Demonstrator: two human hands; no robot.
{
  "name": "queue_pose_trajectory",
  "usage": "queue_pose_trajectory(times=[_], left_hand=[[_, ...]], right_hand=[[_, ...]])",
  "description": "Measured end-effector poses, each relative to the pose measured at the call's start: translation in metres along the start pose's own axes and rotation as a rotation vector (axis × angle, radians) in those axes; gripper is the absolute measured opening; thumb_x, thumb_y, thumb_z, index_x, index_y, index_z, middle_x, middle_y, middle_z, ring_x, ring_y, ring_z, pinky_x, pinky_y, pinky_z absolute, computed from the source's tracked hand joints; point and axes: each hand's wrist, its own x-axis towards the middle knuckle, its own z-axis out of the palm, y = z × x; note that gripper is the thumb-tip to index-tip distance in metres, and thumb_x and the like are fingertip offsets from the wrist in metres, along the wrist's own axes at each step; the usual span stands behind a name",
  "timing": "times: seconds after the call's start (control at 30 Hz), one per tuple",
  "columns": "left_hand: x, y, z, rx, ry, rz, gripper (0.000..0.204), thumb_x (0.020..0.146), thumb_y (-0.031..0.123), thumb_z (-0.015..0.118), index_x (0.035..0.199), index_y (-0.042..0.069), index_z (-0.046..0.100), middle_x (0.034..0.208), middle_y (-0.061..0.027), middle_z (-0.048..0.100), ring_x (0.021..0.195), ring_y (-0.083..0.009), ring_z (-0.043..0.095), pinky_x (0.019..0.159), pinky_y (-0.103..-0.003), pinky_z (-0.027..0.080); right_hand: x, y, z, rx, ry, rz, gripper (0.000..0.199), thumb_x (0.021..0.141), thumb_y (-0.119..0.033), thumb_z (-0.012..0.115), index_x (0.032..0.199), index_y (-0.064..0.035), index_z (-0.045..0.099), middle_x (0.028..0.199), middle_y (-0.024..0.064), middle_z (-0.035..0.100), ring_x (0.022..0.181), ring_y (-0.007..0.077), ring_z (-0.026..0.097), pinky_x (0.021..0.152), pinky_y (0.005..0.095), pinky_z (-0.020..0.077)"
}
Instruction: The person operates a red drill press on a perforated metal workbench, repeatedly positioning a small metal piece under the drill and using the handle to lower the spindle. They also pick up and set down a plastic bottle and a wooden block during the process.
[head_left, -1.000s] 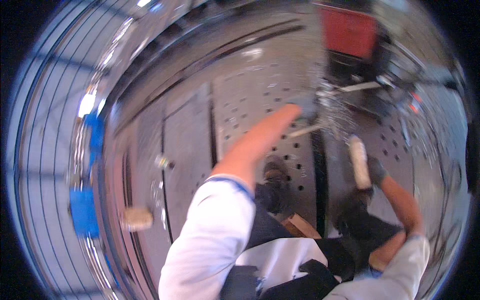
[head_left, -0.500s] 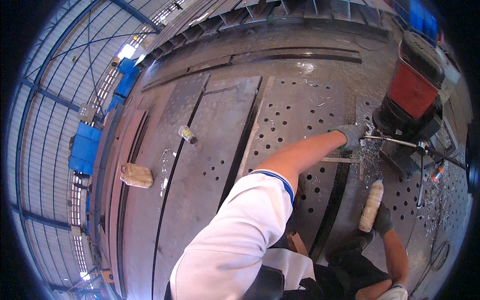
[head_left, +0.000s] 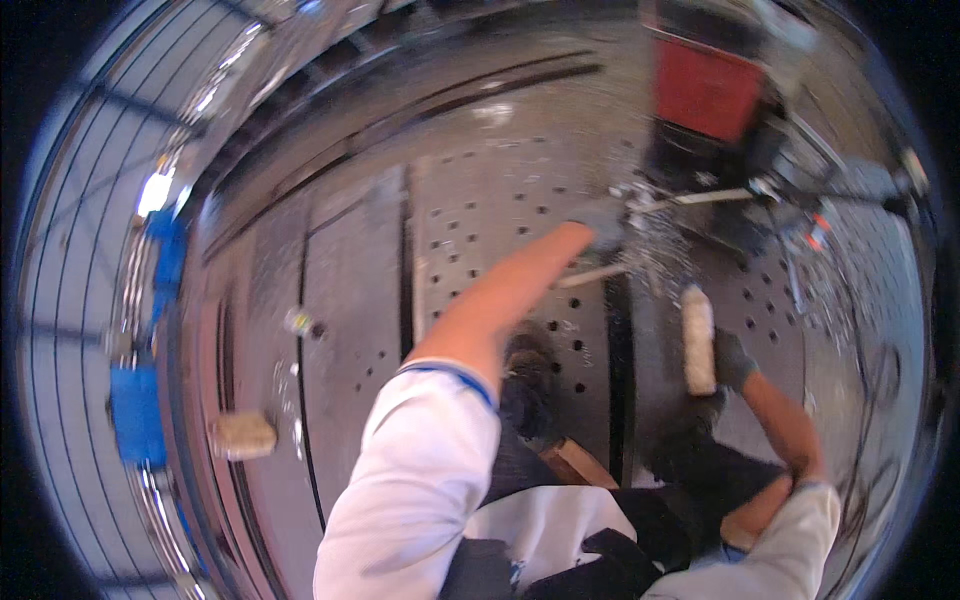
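Observation:
My left arm reaches forward, and its grey-gloved hand is at the near end of a metal lever on a red and black drilling machine. Motion blur hides whether its fingers close on the lever. My right hand, in a dark glove, is closed round the side of a pale, dirty plastic bottle with a narrow top. The bottle stands out over the steel plate, its top pointing toward the machine. Metal shavings lie between my left hand and the machine.
Large steel plates with rows of drilled holes spread beneath me. A pale jerrycan and a small cup stand at the left. An orange-marked tool and cables lie right. My boot rests on the plate.
The whole view has shifted and blurred as my head turned; the machine and both hands now appear further left and higher. My right hand still holds the bottle, and my left stays by the lever.

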Motion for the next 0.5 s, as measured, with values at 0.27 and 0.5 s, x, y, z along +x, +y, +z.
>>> queue_pose_trajectory(times=[0.27, 0.5], left_hand=[[0.004, 0.05, -0.016, 0.068, -0.086, -0.051, 0.072, 0.096, 0.028, 0.056, 0.161, 0.015, 0.027, 0.14, -0.0311, 0.057, 0.128, -0.0459, 0.057, 0.108, -0.049, 0.046], [0.005, 0.015, -0.007, -0.075, -0.009, 0.107, 0.069, 0.1, 0.025, 0.054, 0.159, 0.005, 0.026, 0.154, -0.0265, 0.045, 0.142, -0.0411, 0.046, 0.118, -0.042, 0.035]], right_hand=[[-0.02, -0.005, -0.011, -0.715, 0.21, -0.139, 0.032, 0.102, -0.018, 0.058, 0.126, 0.0007, 0.067, 0.116, 0.0128, 0.073, 0.105, 0.0162, 0.066, 0.09, 0.0364, 0.0549], [-0.04, -0.039, 0.038, -1.0, 0.177, -0.051, 0.036, 0.099, -0.021, 0.062, 0.129, -0.0017, 0.065, 0.118, 0.0147, 0.073, 0.108, 0.0196, 0.066, 0.097, 0.0404, 0.0503]])
